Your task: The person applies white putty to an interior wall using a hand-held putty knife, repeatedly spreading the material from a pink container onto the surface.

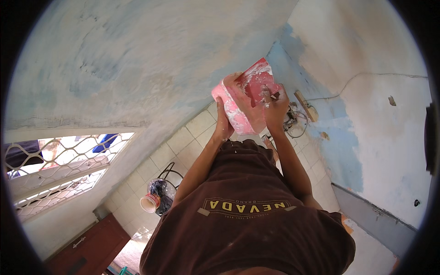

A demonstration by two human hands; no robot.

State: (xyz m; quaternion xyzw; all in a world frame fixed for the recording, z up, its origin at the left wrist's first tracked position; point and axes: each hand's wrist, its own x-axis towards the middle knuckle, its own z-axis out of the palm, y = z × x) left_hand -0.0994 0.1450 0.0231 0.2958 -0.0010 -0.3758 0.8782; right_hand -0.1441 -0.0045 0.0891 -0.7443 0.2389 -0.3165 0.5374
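A pink plastic tub (236,115), smeared with white paste, is held up in front of my chest. My left hand (222,123) is closed on its left side, the thumb along the wall and the other fingers mostly hidden. My right hand (277,111) grips a flat red putty spreader (260,73) at the tub's right side. White paste streaks the spreader's face, and its broad edge points up and away. The spreader overlaps the tub's opening; whether they touch, I cannot tell. Paste also marks the right fingers.
Patchy blue and whitish walls (151,59) meet at a corner ahead. A thin cable (353,79) crosses the right wall. Tangled wires (293,120) lie beyond my right hand. On the tiled floor (176,140) stands a paper cup (150,203) beside a dark bag. A grilled window (68,158) is left.
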